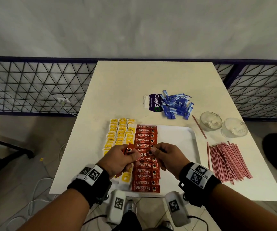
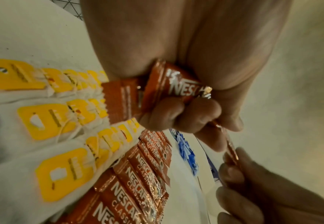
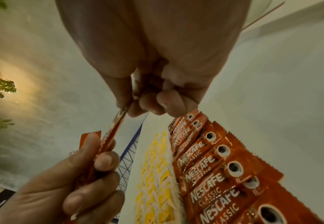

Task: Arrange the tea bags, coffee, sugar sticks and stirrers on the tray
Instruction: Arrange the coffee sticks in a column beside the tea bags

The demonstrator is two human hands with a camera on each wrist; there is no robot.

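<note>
Above the white tray point(image 1: 181, 135), the left hand point(image 1: 120, 161) has its fingers point(image 2: 163, 115) curled round a few red coffee sachets point(image 2: 168, 84), while the right hand point(image 1: 166, 155) pinches one sachet out of that bunch. Just beneath the fingers lies a nearly full column of coffee point(image 1: 147, 170), with rows of yellow tea bags point(image 1: 117, 132) beside it towards the left hand. By my judgement roughly half remains: the blue sugar sticks point(image 1: 176, 105) lie heaped well beyond the fingers and the red stirrers point(image 1: 227, 160) out past the right hand, both on the table point(image 1: 126, 84), not the tray.

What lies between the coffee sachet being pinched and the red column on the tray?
Nothing visible. The right hand and left hand pinch the coffee sachet directly above the coffee column on the tray.
</note>
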